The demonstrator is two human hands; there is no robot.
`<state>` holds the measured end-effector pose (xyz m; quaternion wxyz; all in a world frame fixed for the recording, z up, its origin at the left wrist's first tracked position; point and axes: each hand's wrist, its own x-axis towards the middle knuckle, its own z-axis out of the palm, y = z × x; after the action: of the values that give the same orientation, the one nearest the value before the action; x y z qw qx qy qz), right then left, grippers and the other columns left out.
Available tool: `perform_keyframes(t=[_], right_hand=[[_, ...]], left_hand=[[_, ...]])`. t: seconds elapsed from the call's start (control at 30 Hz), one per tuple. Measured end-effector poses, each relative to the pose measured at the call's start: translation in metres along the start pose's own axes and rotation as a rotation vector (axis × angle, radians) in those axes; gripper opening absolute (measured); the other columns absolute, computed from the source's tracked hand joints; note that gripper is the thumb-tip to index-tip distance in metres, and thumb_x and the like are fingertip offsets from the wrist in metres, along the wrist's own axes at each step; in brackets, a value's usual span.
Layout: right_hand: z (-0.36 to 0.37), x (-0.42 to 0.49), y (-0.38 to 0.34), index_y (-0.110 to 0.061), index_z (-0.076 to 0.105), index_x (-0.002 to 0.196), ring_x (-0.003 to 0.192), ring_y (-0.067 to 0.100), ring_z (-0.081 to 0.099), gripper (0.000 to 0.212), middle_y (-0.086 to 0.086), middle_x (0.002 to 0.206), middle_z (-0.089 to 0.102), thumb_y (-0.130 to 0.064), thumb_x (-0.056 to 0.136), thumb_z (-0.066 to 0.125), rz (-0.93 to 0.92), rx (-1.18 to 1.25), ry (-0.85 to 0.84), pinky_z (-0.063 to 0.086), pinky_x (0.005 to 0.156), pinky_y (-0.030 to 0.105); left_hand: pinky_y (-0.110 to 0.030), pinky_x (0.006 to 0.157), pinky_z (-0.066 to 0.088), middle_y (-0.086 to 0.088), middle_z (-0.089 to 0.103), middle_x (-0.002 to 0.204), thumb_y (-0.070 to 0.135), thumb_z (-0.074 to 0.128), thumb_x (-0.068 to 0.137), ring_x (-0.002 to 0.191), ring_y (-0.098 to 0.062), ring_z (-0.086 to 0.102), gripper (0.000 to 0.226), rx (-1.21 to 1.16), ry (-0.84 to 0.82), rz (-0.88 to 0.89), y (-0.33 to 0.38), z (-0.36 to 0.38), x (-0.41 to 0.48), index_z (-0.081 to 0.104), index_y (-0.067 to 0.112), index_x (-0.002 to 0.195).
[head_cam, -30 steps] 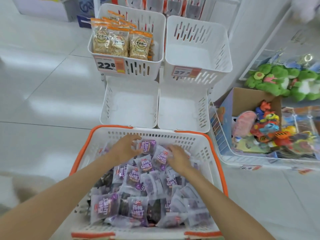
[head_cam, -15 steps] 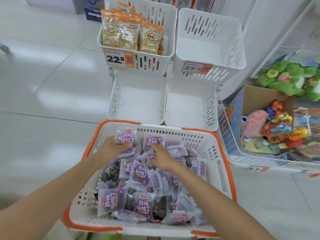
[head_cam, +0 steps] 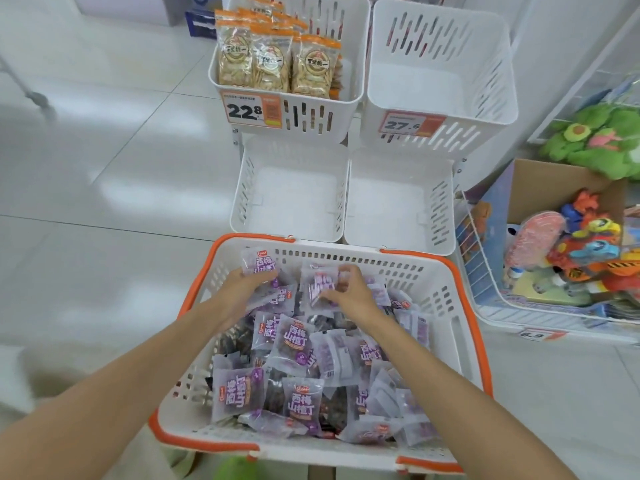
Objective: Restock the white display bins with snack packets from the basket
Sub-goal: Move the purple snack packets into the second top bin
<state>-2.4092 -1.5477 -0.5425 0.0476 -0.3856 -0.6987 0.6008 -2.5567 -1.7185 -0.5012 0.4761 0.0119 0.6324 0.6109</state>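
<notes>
Head view: left hand (head_cam: pixel 242 289), partly buried, and right hand (head_cam: pixel 349 294) each grip purple packets (head_cam: pixel 259 263) in the basket (head_cam: pixel 349 255).

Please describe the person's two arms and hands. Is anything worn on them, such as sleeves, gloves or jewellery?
Both arms are bare as far as the picture reaches: no sleeve shows on the left forearm or the right forearm. The left hand and the right hand wear no gloves. No watch, bracelet or ring is visible, though some fingers are partly hidden.
</notes>
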Motion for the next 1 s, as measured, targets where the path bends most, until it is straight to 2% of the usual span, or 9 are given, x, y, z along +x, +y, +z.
perform_keyframes(t=[0.1, 0.2, 0.27, 0.37, 0.47, 0.57, 0.67, 0.87, 1.0], right_hand=[[-0.008, -0.007, -0.034, -0.017, 0.039, 0.133, 0.086, 0.013, 0.063, 0.058, 0.009, 0.110, 0.061, -0.012, 0.087, 0.074, -0.092, 0.154, -0.017, 0.054, 0.067, 0.022], [-0.022, -0.011, -0.060, -0.021, 0.043, 0.135, 0.099, 0.023, 0.064, 0.060, 0.016, 0.119, 0.060, -0.012, 0.086, 0.075, -0.177, 0.115, -0.097, 0.057, 0.083, 0.033], [-0.040, -0.010, -0.077, -0.027, 0.042, 0.140, 0.104, 0.029, 0.065, 0.068, 0.012, 0.129, 0.056, -0.012, 0.083, 0.077, -0.216, 0.077, -0.113, 0.058, 0.088, 0.042], [-0.073, -0.009, -0.108, -0.031, 0.033, 0.148, 0.095, 0.024, 0.069, 0.087, 0.011, 0.138, 0.047, -0.004, 0.079, 0.079, -0.241, 0.058, -0.151, 0.060, 0.080, 0.038], [-0.100, -0.012, -0.140, -0.024, 0.037, 0.143, 0.081, 0.017, 0.068, 0.081, 0.013, 0.120, 0.057, 0.005, 0.078, 0.076, -0.262, 0.060, -0.180, 0.057, 0.069, 0.029], [-0.128, -0.009, -0.173, -0.015, 0.043, 0.125, 0.084, 0.019, 0.068, 0.062, 0.009, 0.110, 0.063, 0.007, 0.077, 0.076, -0.309, 0.086, -0.130, 0.059, 0.067, 0.031], [-0.160, -0.001, -0.207, -0.009, 0.045, 0.124, 0.088, 0.021, 0.067, 0.061, 0.012, 0.115, 0.062, 0.006, 0.075, 0.079, -0.370, 0.091, -0.013, 0.058, 0.065, 0.029], [-0.230, 0.042, -0.263, -0.016, 0.069, 0.099, 0.075, 0.011, 0.065, 0.028, 0.000, 0.089, 0.068, 0.000, 0.078, 0.078, -0.588, 0.052, 0.249, 0.057, 0.071, 0.030], [-0.244, 0.102, -0.275, -0.019, 0.061, 0.105, 0.091, 0.013, 0.061, 0.039, 0.000, 0.103, 0.066, -0.004, 0.075, 0.081, -0.581, -0.058, 0.344, 0.051, 0.081, 0.029]], left_hand=[[-0.045, 0.096, 0.054, -0.010, 0.072, 0.116, 0.040, 0.090, 0.065, 0.110, -0.019, 0.067, 0.062, 0.235, -0.208, 0.000, 0.004, 0.024, -0.005, 0.066, 0.003, 0.109], [-0.020, 0.074, 0.058, 0.007, 0.077, 0.091, 0.016, 0.074, 0.087, 0.093, -0.007, 0.072, 0.025, 0.418, -0.299, 0.115, 0.020, 0.054, -0.004, 0.066, 0.014, 0.111], [-0.019, 0.077, 0.058, 0.010, 0.076, 0.085, 0.004, 0.071, 0.087, 0.090, -0.007, 0.072, 0.026, 0.495, -0.308, 0.205, 0.040, 0.068, 0.001, 0.062, 0.018, 0.107], [-0.029, 0.091, 0.056, -0.004, 0.075, 0.095, -0.007, 0.074, 0.079, 0.098, -0.016, 0.071, 0.042, 0.596, -0.408, 0.331, 0.077, 0.087, 0.002, 0.062, 0.011, 0.115], [-0.039, 0.079, 0.057, -0.024, 0.070, 0.104, -0.020, 0.076, 0.067, 0.092, -0.029, 0.069, 0.054, 0.703, -0.496, 0.482, 0.111, 0.113, 0.010, 0.061, -0.004, 0.116], [-0.045, 0.080, 0.059, -0.014, 0.071, 0.109, 0.003, 0.091, 0.052, 0.104, -0.033, 0.068, 0.076, 0.774, -0.461, 0.543, 0.149, 0.137, 0.019, 0.057, 0.000, 0.120], [-0.026, 0.087, 0.055, 0.007, 0.068, 0.116, -0.002, 0.088, 0.058, 0.109, -0.011, 0.064, 0.083, 0.775, -0.436, 0.676, 0.191, 0.165, 0.022, 0.051, 0.017, 0.129], [-0.035, 0.120, 0.015, -0.010, 0.014, 0.162, 0.050, 0.091, 0.055, 0.149, -0.025, 0.013, 0.135, 1.077, -0.125, 0.868, 0.261, 0.191, 0.062, 0.010, 0.013, 0.157], [-0.049, 0.119, 0.023, -0.009, 0.019, 0.159, 0.090, 0.066, 0.034, 0.147, -0.030, 0.018, 0.155, 1.254, -0.028, 0.793, 0.271, 0.196, 0.106, 0.005, 0.018, 0.157]])
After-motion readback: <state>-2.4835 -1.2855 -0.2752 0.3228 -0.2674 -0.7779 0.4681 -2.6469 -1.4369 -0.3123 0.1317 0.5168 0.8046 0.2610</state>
